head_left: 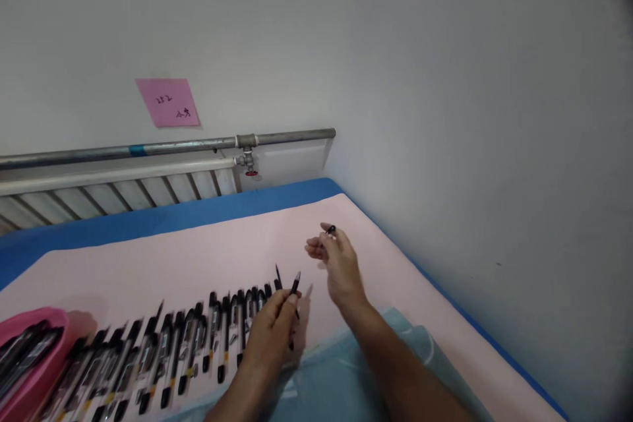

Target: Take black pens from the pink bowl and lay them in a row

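My left hand point(271, 324) is closed around a pen point(295, 282), whose black grip and pointed tip stick up past the thumb. Just behind these fingers a thin dark point point(277, 273) rises; whether the hand holds it too, I cannot tell. To the right and higher, my right hand point(342, 267) pinches a small black pen part point(331, 229) between thumb and forefinger, its other fingers loosely curled. Left of my hands, a long row of pen parts point(225, 330) lies on the pink sheet point(198, 262): black-ended tubes, clear pieces and small metallic tips.
A pink basket point(57, 316) with dark pens stands at the lower left. Light blue plastic point(336, 382) lies beneath my forearms. Blue table edging point(291, 192) meets the wall, where a radiator point(119, 194), a pipe point(188, 145) and a pink note point(168, 103) show.
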`<state>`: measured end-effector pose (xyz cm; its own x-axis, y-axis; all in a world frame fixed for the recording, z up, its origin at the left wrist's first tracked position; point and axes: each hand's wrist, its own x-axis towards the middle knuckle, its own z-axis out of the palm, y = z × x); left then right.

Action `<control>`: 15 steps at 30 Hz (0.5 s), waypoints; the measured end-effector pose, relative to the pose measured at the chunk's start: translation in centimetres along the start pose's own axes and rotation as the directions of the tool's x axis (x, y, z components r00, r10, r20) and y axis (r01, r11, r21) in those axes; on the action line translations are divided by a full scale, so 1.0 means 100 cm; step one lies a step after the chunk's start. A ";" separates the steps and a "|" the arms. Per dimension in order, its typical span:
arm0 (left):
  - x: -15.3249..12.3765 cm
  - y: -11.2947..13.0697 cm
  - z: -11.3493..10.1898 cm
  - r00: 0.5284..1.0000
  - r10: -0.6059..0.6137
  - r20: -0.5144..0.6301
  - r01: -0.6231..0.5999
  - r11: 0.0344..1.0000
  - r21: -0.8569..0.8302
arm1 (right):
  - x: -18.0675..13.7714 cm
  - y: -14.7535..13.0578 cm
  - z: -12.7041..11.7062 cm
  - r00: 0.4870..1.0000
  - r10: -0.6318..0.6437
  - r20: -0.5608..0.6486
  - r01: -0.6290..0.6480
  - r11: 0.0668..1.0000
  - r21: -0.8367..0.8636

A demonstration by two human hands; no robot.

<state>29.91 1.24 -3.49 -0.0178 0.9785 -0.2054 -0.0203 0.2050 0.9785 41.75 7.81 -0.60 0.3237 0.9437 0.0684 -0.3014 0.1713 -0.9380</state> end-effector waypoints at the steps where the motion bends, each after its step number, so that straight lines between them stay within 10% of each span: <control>1: -0.001 0.001 -0.002 1.000 0.008 0.014 -0.008 1.000 0.001 | 0.003 -0.003 -0.005 1.000 -0.028 0.011 0.028 0.999 -0.022; 9: -0.011 0.015 -0.011 0.994 0.106 -0.039 -0.106 0.994 0.018 | -0.029 -0.001 0.008 0.914 0.168 0.370 -0.114 0.980 -0.165; 15: -0.012 0.018 -0.013 0.960 0.253 -0.117 -0.228 0.955 0.191 | -0.041 0.003 0.019 0.940 0.071 0.333 0.012 0.971 -0.240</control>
<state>28.57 0.36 -1.52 -0.1393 0.9891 0.0485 0.1756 -0.0236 0.9842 38.66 4.55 -0.51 -0.0158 0.9937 0.1110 -0.0739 0.1095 -0.9912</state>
